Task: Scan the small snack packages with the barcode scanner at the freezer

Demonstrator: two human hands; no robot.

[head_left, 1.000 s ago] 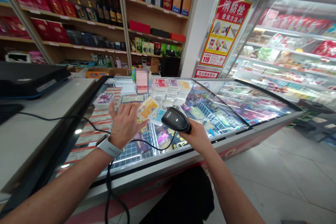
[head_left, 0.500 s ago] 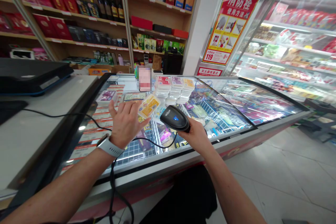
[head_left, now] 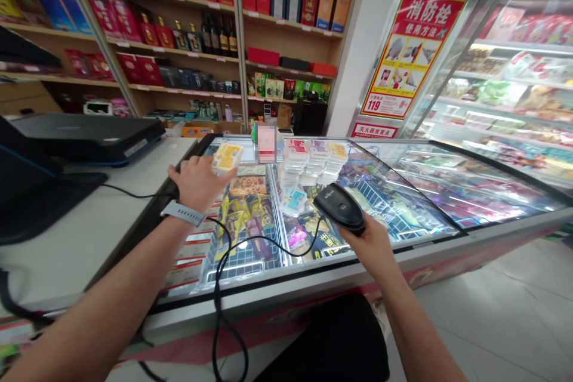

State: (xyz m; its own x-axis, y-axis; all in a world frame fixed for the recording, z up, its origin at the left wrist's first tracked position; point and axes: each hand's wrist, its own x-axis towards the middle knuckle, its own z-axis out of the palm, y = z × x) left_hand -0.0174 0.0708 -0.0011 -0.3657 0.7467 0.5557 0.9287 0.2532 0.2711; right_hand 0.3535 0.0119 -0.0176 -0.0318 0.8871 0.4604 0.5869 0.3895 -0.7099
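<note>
Over the glass-topped freezer [head_left: 268,291], we're grasping a yellow pack [head_left: 228,156] with our left fingers [head_left: 202,165], a scanner [head_left: 341,208] with our right fingers [head_left: 372,243]; shelves [head_left: 277,39] are standing behind it, a desk [head_left: 89,227] left.

Smooth, shiny plastic is seen on the black rounded handheld scanner [head_left: 339,208], and clear, glossy plastic on the flat yellow-labelled box [head_left: 227,157]. Reflective glass is noticed on the wide freezer top [head_left: 405,215], matt wood on the light-brown shelving [head_left: 292,39].
</note>
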